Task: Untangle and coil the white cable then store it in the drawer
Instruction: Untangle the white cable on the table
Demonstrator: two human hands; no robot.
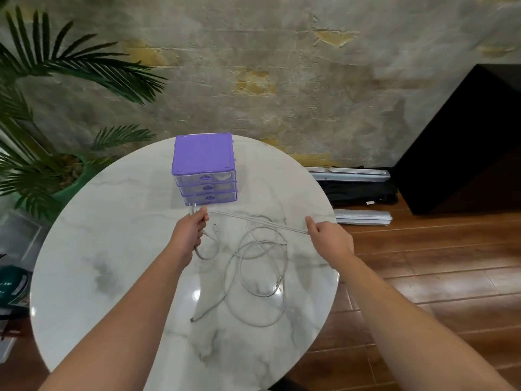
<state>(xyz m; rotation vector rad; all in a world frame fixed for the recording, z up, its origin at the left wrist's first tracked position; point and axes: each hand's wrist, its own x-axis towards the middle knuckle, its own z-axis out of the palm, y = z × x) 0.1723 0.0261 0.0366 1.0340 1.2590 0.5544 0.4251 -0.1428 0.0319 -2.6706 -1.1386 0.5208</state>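
Note:
A white cable (255,273) lies in loose tangled loops on the round marble table (118,249), one plug end lying toward the near side. My left hand (190,234) grips a bunch of the cable just in front of the purple drawer unit (204,170). My right hand (328,235) pinches the cable farther right. A doubled length of cable runs taut between the two hands above the table. The unit has three clear drawers, all closed.
A potted palm (56,153) stands left of the table. On the wooden floor to the right lie grey metal rails (362,217), a black bag and a large dark box (465,153). A rough plaster wall is behind.

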